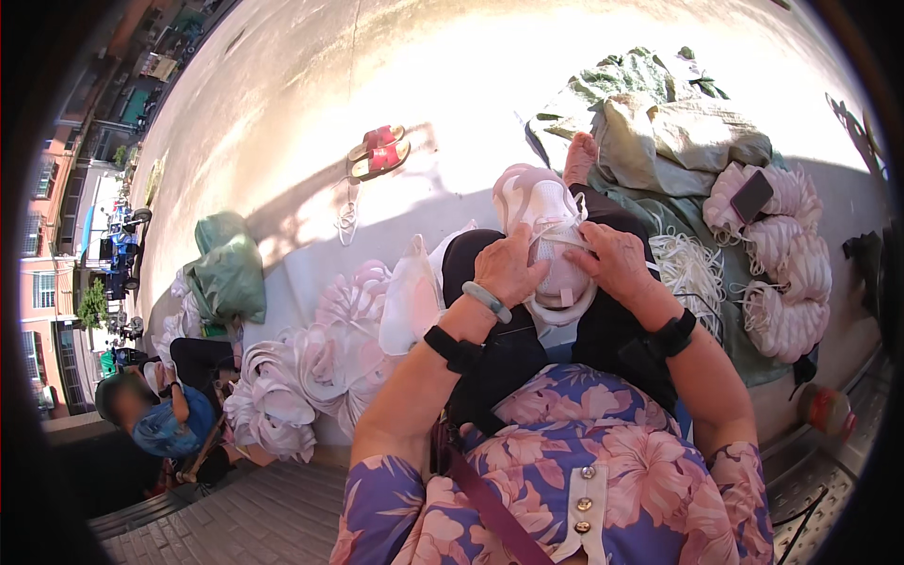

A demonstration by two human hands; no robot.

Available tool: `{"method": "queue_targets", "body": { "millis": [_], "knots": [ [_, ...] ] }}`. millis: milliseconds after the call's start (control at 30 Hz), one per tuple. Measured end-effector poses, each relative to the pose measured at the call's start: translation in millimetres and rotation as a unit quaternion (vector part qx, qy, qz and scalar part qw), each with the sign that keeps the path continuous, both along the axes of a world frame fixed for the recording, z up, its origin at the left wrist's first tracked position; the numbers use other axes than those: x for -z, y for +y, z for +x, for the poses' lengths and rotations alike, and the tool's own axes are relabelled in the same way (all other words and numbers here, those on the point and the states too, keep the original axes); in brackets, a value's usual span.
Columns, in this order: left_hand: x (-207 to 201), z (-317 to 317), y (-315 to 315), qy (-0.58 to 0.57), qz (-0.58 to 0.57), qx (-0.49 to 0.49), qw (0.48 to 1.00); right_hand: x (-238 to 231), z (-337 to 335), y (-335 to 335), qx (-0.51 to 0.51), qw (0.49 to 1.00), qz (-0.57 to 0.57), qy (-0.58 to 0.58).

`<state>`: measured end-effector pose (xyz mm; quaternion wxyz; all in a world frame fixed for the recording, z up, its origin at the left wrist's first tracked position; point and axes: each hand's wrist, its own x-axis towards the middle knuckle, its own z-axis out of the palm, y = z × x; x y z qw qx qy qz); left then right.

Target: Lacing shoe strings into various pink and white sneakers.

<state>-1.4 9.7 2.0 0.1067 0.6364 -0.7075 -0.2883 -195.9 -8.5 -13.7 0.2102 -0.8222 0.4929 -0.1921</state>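
On my lap rests a pink and white sneaker upper [541,202], its toe pointing away from me and its tongue [560,273] between my hands. My left hand [508,270] is closed round its left side, the thumb lying by the opening. At the right row of eyelets, my right hand [614,264] has its fingers bent together on a white shoelace [565,226]; the exact pinch is partly hidden. To the right lies a loose heap of white laces [689,273].
Bundled pink-white uppers [791,273] lie at right, a phone [751,197] on top. More uppers [320,363] are piled at left. Green sacks [226,268] and a pale sack [697,132] stand beyond. Red sandals [381,155] sit ahead. Another person [179,414] sits at far left.
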Motion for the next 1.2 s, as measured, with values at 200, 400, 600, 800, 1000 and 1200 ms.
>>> {"method": "queue_targets", "body": {
  "millis": [200, 400, 600, 800, 1000, 1200],
  "knots": [
    [-28, 5, -2, 0.038, -0.001, -0.014, 0.999, -24, -13, 2, 0.085, 0.981, 0.160, -0.075],
    [-36, 3, -13, 0.110, 0.029, 0.048, 0.992, -16, -10, -8, -0.007, 0.987, 0.074, -0.139],
    [-16, 16, -19, 0.424, 0.097, -0.004, 0.900, -6, -9, -16, -0.034, 0.989, 0.049, -0.136],
    [-9, 35, -22, 0.594, 0.128, -0.086, 0.790, -16, -6, -10, 0.016, 0.981, 0.091, -0.172],
    [1, 25, -23, 0.669, 0.158, -0.138, 0.713, -24, -18, 1, 0.050, 0.953, 0.174, -0.242],
    [23, 16, -20, 0.560, 0.106, -0.103, 0.815, -43, -71, 22, 0.043, 0.988, -0.090, -0.122]
  ]
}}
